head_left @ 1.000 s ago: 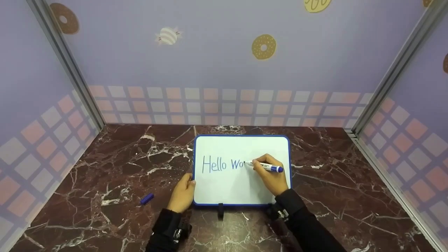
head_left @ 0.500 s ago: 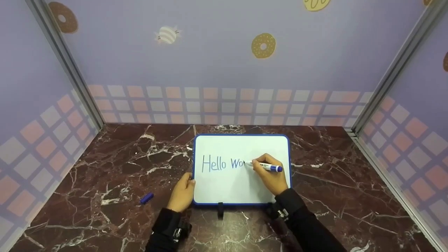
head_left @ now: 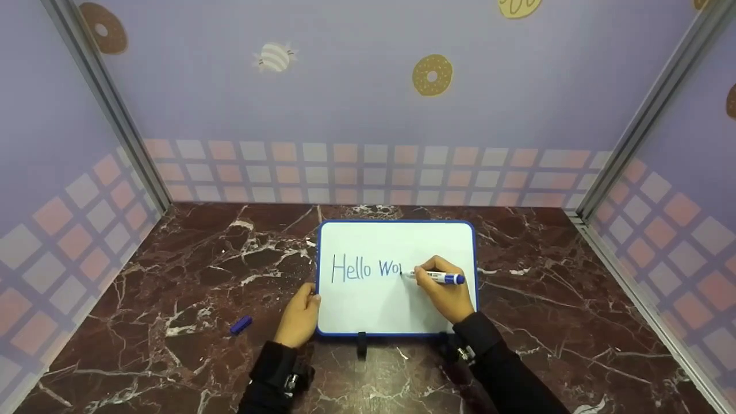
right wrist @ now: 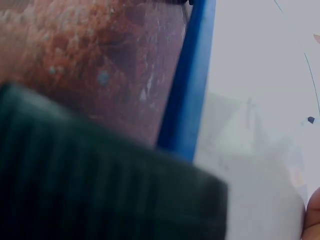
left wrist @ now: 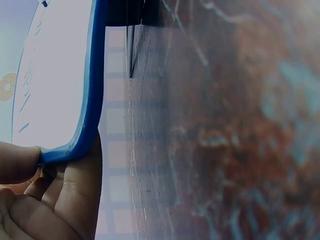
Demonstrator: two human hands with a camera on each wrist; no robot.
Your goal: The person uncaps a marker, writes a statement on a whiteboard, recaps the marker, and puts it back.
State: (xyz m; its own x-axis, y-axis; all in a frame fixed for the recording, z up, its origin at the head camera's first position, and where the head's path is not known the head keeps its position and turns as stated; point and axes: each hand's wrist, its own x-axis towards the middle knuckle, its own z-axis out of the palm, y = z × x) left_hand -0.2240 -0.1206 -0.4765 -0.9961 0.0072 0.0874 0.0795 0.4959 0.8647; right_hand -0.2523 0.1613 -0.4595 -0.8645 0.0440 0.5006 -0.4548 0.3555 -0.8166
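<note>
A blue-framed whiteboard (head_left: 368,310) is propped up in the middle of the head view, bearing "Hello Wo" and a fresh downstroke in blue ink. My left hand (head_left: 299,316) grips its left edge; in the left wrist view the thumb (left wrist: 17,162) lies on the front and the other fingers (left wrist: 80,195) go behind the blue frame. Between its fingers and thumb my right hand (head_left: 445,293) holds a white marker (head_left: 437,277) with a blue end, its dark tip at the foot of the stroke. A blue marker cap (head_left: 241,325) lies on the table, left of the left hand.
The dark red marble-patterned table (head_left: 190,276) ends at a lilac back wall (head_left: 356,103) with printed tiles and sweets. Side walls with metal posts close off left and right. A black foot (head_left: 361,345) sticks out under the board's lower edge.
The marker tip has moved down a little, leaving a short vertical stroke after "Wo". My right hand has dropped slightly with it; my left hand keeps its hold on the board.
</note>
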